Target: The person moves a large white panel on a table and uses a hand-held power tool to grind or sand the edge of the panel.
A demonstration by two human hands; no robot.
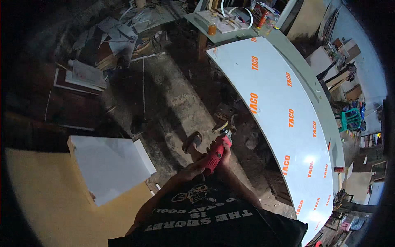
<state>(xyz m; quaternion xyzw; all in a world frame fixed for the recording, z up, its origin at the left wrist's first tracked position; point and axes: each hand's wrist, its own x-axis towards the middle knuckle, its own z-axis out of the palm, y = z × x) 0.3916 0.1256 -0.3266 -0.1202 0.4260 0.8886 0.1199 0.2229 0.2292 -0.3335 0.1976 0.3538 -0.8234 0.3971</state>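
Left hand [200,164] and right hand [226,158] clasp a red angle grinder [214,159], round disc [220,126] ahead; glossy white panel [271,99] rightward. Forearms [175,181] converge!

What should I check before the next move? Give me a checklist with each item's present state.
1. Both hands on the angle grinder: ok; left hand and right hand grip it.
2. Disc apart from the white sheet: ok; a gap shows between them.
3. Disc stopped: cannot tell from one still.
4. Gloves on: not ok; both hands are bare.
5. Floor free of scrap: not ok; loose pieces lie piled toward the far left.
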